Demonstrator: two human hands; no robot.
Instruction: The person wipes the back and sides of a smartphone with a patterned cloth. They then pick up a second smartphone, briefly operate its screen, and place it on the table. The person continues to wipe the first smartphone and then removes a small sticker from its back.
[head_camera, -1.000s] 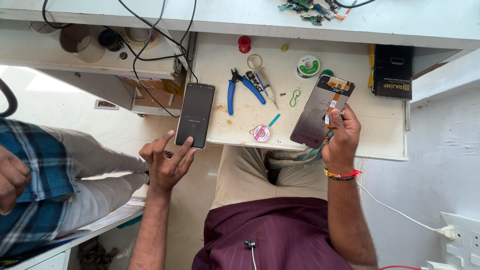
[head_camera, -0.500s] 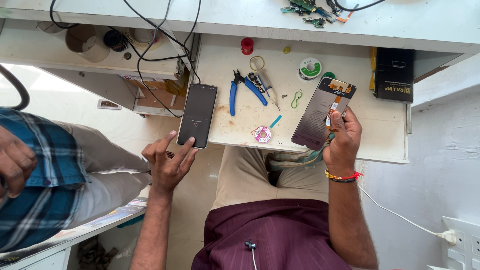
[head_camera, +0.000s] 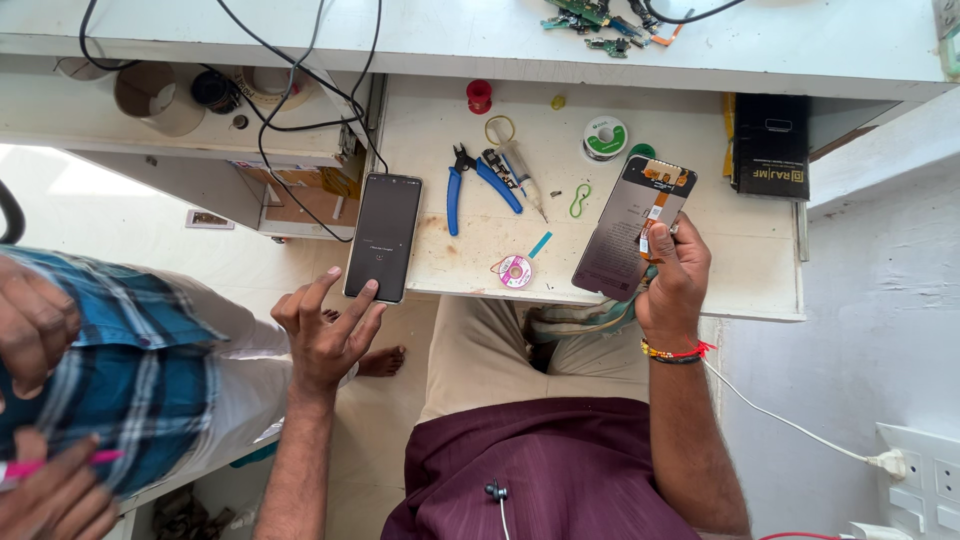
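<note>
My right hand (head_camera: 672, 285) grips a loose phone display panel (head_camera: 630, 228), back side up with an orange flex cable at its top, held over the right part of the white workbench (head_camera: 720, 260). My left hand (head_camera: 328, 328) has fingers spread and its index fingertip on the lower edge of a dark smartphone (head_camera: 383, 236) that lies on the bench's left front corner, its screen dimly lit.
Blue pliers (head_camera: 478, 180), a syringe, a solder wick spool (head_camera: 605, 137), a pink reel (head_camera: 516, 270) and a black box (head_camera: 770, 146) lie on the bench. Another person in a blue checked shirt (head_camera: 110, 370) sits at left. Cables hang over the shelf behind.
My left hand has moved up from below the bench edge, and its index finger now touches the smartphone. My right hand still holds the display panel in place.
</note>
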